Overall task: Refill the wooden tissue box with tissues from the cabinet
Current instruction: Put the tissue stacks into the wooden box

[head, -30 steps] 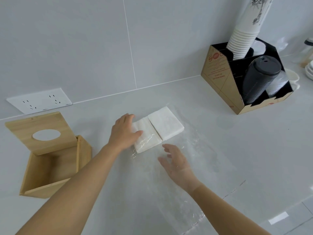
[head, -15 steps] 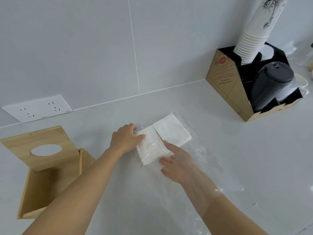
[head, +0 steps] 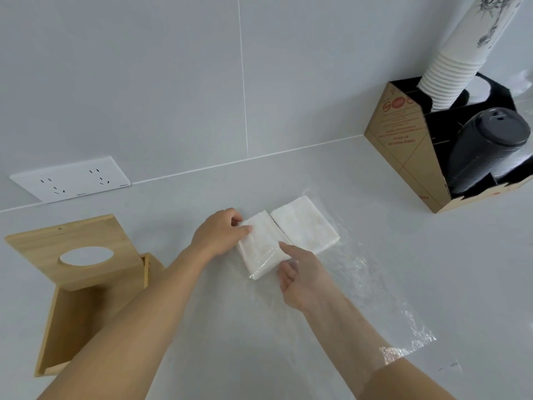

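Note:
Two white tissue stacks lie side by side on a clear plastic wrapper [head: 372, 272] spread over the counter. My left hand [head: 217, 233] grips the far left edge of the left tissue stack [head: 259, 249], thumb on top. At that stack's near right corner, my right hand [head: 300, 274] has its fingers curled and touching it. The right tissue stack [head: 302, 225] lies untouched. The wooden tissue box [head: 72, 319] stands at the left with its lid [head: 78, 249], which has an oval hole, raised; the inside looks empty.
A cardboard holder [head: 403, 145] with white paper cups [head: 458, 59] and black lids [head: 487, 148] stands at the back right against the wall. A white wall socket [head: 72, 180] sits low on the tiled wall behind the box.
My right hand moved forward from the wrapper to the near edge of the left tissue stack. My left hand closed its grip on the stack's far side. The view shifted slightly.

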